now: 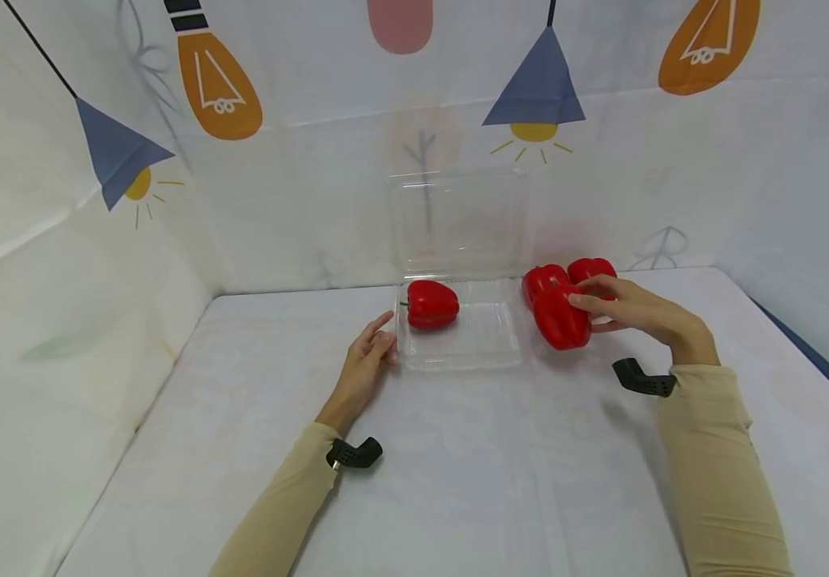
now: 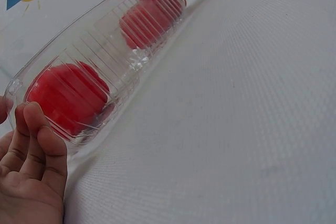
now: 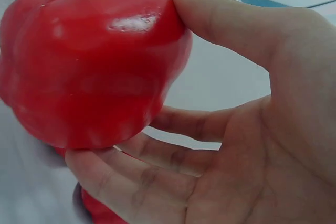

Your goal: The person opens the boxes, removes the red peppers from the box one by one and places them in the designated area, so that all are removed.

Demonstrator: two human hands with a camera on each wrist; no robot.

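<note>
My right hand (image 1: 626, 308) holds a red bell pepper (image 1: 561, 318) just right of a clear plastic clamshell box (image 1: 464, 361). In the right wrist view its thumb presses on one side of the pepper and the fingers support it from the other. The box's lid (image 1: 457, 220) stands up against the back wall. Inside, at the left end, lies another red bell pepper (image 1: 432, 304), its green stem pointing left. My left hand (image 1: 365, 365) rests its loosely bent fingers (image 2: 35, 116) against the left wall of the box.
Two more red bell peppers, one close beside the box (image 1: 544, 279) and one farther right (image 1: 590, 268), lie behind the held one. A white cloth covers the table (image 1: 443, 473). The printed curtain (image 1: 299, 200) rises directly behind the box.
</note>
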